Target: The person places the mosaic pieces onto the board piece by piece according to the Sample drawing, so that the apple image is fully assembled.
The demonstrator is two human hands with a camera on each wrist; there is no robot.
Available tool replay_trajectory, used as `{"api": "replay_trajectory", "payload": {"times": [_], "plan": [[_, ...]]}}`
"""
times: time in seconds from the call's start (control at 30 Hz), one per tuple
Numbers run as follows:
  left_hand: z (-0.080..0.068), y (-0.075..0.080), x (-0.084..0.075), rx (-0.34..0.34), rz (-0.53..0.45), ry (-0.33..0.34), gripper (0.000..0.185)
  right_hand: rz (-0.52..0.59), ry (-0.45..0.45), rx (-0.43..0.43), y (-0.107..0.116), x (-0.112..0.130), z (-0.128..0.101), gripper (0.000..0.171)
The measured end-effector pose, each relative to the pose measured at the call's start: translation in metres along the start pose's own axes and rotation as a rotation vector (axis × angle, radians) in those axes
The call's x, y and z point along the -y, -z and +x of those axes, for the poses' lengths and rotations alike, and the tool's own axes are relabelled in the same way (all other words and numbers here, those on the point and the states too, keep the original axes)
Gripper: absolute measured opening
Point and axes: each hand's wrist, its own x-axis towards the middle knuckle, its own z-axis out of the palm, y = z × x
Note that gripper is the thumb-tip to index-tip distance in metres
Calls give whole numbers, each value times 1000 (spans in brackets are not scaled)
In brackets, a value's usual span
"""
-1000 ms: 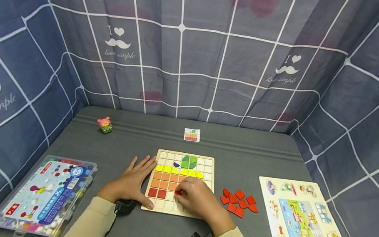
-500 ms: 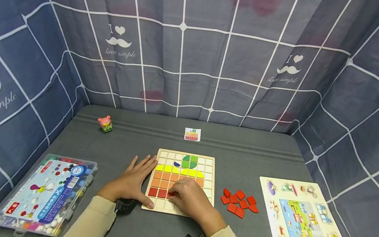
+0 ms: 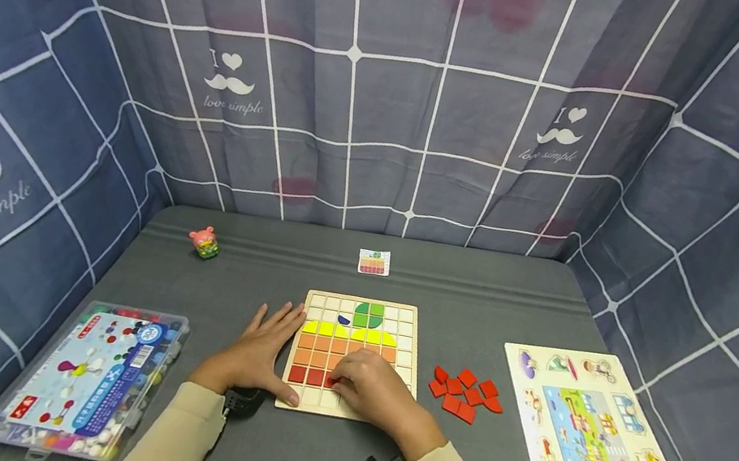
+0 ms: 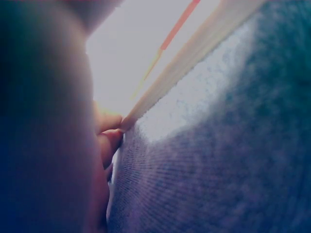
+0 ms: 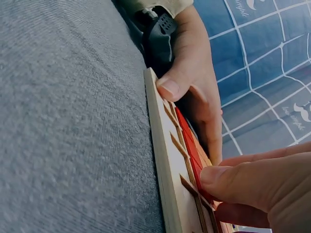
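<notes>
A wooden grid board [image 3: 319, 400] lies on the table, filled with rows of coloured tiles: green at the top, yellow, then orange tiles [image 3: 313, 350]. Below these, red square tiles [image 3: 305, 376] start a row from the left. My left hand [image 3: 261, 350] rests against the board's left side, fingers extended and thumb at the lower corner. Over the red row, my right hand [image 3: 378, 390] pinches a red square tile [image 3: 330, 380] at the third cell, largely covered by the fingers. The right wrist view shows the thumb [image 5: 216, 178] against the red row.
Loose red pieces [image 3: 463, 395] lie right of the board. Behind it is a small pattern card [image 3: 374, 263]. A pig figurine [image 3: 205, 242] stands at the back left, a clear plastic box [image 3: 91, 379] at the left, and a picture puzzle board [image 3: 526, 435] at the right.
My right hand has moved slightly left, bringing the red square tile down to the third cell beside the other two. The left hand has stayed in place.
</notes>
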Motion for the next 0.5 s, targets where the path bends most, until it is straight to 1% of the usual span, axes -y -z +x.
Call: {"api": "replay_trajectory", "payload": {"times": [0.13, 0.23, 0.33, 0.4, 0.5], "plan": [[0, -1, 0, 4, -3, 3, 153, 2, -8, -16, 1, 0, -2, 14], [0, -1, 0, 1, -9, 7, 153, 6, -14, -63, 7, -3, -6, 12], [1, -1, -1, -1, -4, 15, 154, -8, -21, -112, 17, -9, -13, 12], [1, -1, -1, 1, 2, 21, 155, -27, -48, -132, 27, -15, -20, 13], [1, -1, -1, 3, -1, 27, 155, -47, -138, -130, 44, -24, -34, 14]]}}
